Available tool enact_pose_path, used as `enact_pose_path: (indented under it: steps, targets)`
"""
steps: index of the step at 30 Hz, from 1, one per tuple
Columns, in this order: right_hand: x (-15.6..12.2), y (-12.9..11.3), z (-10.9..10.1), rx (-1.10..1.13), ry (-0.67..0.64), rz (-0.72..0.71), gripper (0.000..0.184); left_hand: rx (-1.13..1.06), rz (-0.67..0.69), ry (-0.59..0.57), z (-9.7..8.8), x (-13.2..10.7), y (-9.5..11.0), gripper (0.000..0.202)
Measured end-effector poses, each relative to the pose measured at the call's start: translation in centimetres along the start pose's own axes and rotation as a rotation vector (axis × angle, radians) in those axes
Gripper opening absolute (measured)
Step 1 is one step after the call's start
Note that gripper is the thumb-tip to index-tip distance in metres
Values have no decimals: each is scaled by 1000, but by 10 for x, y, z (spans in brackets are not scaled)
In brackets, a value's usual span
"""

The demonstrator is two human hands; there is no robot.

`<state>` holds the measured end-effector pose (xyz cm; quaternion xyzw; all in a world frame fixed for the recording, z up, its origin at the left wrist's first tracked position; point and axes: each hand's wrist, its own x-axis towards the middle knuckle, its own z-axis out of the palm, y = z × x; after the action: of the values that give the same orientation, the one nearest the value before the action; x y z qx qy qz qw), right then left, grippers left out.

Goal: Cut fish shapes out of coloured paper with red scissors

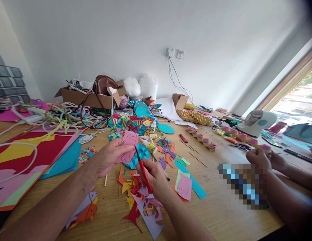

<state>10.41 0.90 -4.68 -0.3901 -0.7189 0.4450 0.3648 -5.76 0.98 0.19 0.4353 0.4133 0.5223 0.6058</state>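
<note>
Between thumb and fingers, my left hand (pixel 112 154) grips a piece of pink paper (pixel 129 140) with a fish outline drawn on it. A pair of red-handled scissors (pixel 143 170) is in my right hand (pixel 153 177), its blades against the right edge of that paper. Below the scissors lies a heap of paper scraps (pixel 143 207) in red, yellow, pink and lilac. Cut-out paper fish (pixel 87 212) in orange and lilac lie under my left forearm, partly covered. Another pink sheet with a drawn fish (pixel 184 187) rests right of my right hand.
Stacked coloured paper (pixel 57 150) covers the left side. Glue bottles (pixel 150 146) and decorated paper fish (pixel 135 124) stand beyond my hands. At right, a co-worker's hands (pixel 261 162) hold a painted egg-carton strip (pixel 253 141) near a white fan (pixel 257 123).
</note>
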Motion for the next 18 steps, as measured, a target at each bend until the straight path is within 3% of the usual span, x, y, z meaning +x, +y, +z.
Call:
enact_pose_path:
  steps: [13, 18]
  targets:
    - [0, 1, 1, -36, -3, 8, 36, 42, 53, 58, -4, 1, 0, 22]
    - [-1, -2, 2, 80, -29, 27, 43, -8, 41, 81, -1, 1, 0, 21]
